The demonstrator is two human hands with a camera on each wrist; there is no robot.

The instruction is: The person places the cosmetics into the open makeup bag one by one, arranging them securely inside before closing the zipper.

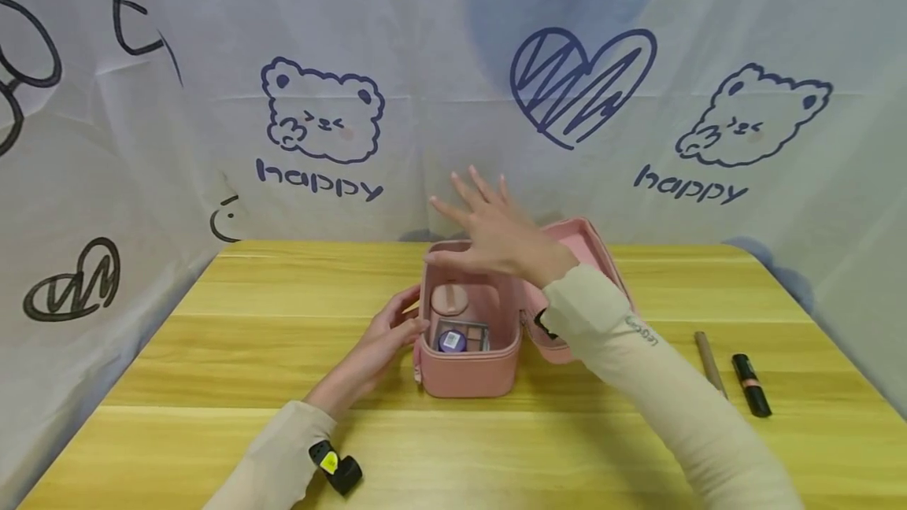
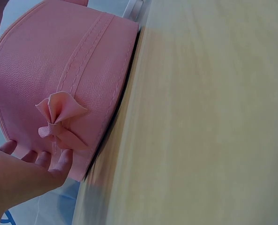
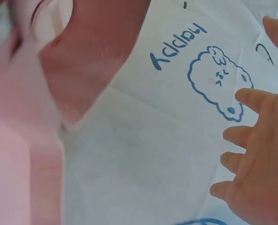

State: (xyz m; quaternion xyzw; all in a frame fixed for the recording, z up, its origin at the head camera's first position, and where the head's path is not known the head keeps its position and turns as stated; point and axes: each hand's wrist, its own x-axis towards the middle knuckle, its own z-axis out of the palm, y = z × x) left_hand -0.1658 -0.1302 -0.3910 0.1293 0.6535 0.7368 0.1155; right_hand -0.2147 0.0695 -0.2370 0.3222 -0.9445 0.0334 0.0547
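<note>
A pink zippered cosmetic case [image 1: 468, 376] stands on the table with its lid [image 1: 586, 241] swung out to the right. Inside lie a round powder puff [image 1: 449, 300], a palette [image 1: 478, 334] with square pans, and a small round purple container [image 1: 452, 341] bearing a white label. My left hand [image 1: 383, 341] rests against the case's left side. In the left wrist view, its fingertips touch the wall below a pink bow [image 2: 59, 117]. Above the case's back right part, my right hand [image 1: 489, 230] is raised with fingers spread, holding nothing. Its forearm covers part of the lid.
On the right of the wooden table [image 1: 248, 352] lie a slim brown stick [image 1: 708, 362] and a black tube [image 1: 751, 386] with a pinkish band. A white cloth [image 1: 439, 132] printed with bears and hearts hangs behind the table and along its left.
</note>
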